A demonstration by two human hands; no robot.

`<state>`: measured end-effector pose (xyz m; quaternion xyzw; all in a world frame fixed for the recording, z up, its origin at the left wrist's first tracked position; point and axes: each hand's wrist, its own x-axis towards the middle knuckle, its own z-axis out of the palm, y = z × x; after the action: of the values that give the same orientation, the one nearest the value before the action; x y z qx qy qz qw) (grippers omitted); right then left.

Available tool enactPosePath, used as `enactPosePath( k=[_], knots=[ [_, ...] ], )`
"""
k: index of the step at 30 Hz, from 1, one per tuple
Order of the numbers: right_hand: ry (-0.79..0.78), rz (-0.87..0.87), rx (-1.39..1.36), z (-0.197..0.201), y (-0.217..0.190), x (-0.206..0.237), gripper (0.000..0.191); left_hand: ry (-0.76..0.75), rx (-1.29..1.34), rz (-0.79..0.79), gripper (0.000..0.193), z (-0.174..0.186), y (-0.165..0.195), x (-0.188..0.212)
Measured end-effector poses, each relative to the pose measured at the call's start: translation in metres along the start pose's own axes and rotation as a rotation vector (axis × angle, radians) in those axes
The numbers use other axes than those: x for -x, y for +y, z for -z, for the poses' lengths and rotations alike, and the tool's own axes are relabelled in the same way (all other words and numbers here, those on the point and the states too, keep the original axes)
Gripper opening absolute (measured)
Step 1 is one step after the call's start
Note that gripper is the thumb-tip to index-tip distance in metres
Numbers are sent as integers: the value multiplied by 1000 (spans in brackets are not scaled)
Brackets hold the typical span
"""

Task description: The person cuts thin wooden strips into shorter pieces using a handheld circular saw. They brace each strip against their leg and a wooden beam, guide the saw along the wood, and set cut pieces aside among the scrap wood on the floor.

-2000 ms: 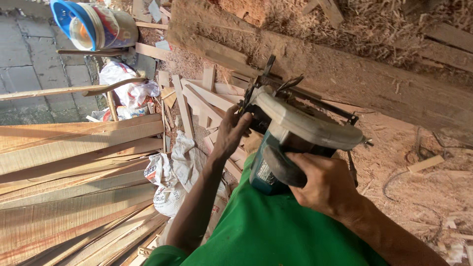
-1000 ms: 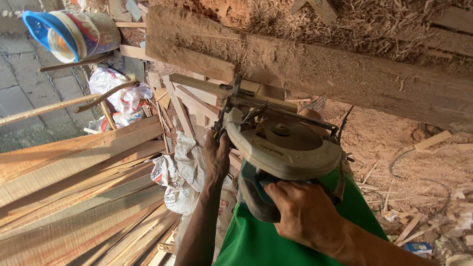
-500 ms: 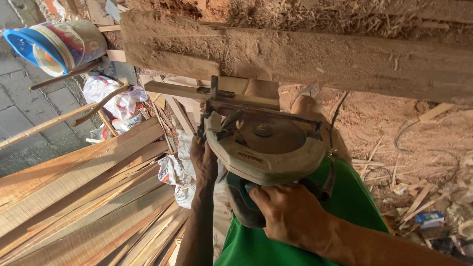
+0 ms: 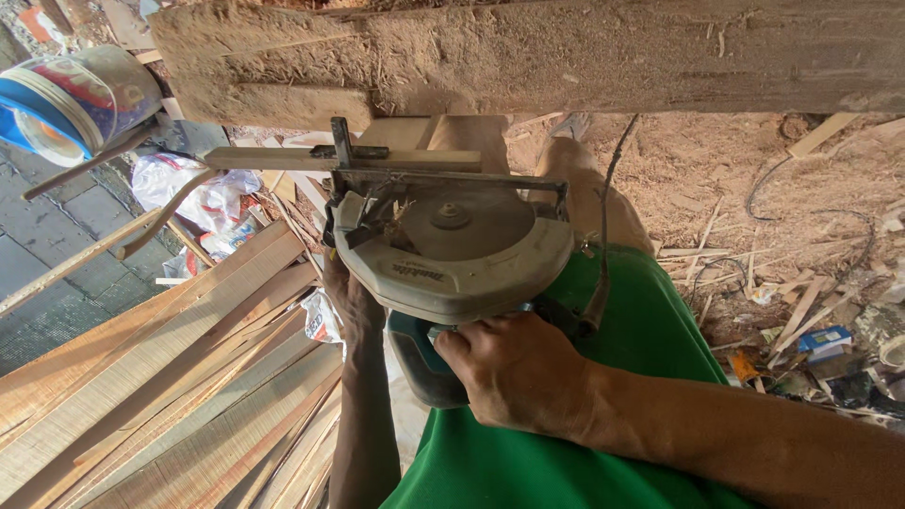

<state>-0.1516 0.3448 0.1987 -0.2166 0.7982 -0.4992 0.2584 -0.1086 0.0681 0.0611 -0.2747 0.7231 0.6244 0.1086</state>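
The person holds a circular saw [image 4: 452, 250] out in front of their body, just below a thick, rough beam [image 4: 584, 52] that runs across the top of the view, coated in sawdust. The right hand [image 4: 514, 372] is wrapped tight around the saw's dark teal handle, fingers curled closed on it, knuckles up. The left hand [image 4: 351, 297] comes in from beneath on the saw's left side and presses against the pale grey guard there; most of that hand is hidden behind the tool, so I cannot tell whether its fingers are closed on anything or just bracing it.

The round blade cover faces up, and the metal base plate and guide bar sit at the far end of the saw, touching or nearly touching a thin wooden strip [image 4: 344, 158] that lies just under the beam. A dark cord [image 4: 603, 226] trails from the saw's right side up toward the beam.

To the left, a stack of long planks [image 4: 160, 377] slopes away. Above them, a blue and white bucket [image 4: 71, 99] lies tilted, with crumpled plastic bags [image 4: 193, 193] near it. On the right, the ground is thick with sawdust [image 4: 754, 179] and wood offcuts [image 4: 801, 311]. The person wears green clothing [image 4: 613, 443].
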Motion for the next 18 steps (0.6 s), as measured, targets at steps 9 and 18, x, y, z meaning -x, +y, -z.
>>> enactPosePath(
  k=[9, 18],
  knots=[
    [-5, 18, -4, 2, 1, -3, 34, 46, -112, 18, 30, -2, 2, 0],
    [-110, -55, -13, 7, 8, -6, 35, 164, -86, 150, 30, -6, -17, -6]
  ],
)
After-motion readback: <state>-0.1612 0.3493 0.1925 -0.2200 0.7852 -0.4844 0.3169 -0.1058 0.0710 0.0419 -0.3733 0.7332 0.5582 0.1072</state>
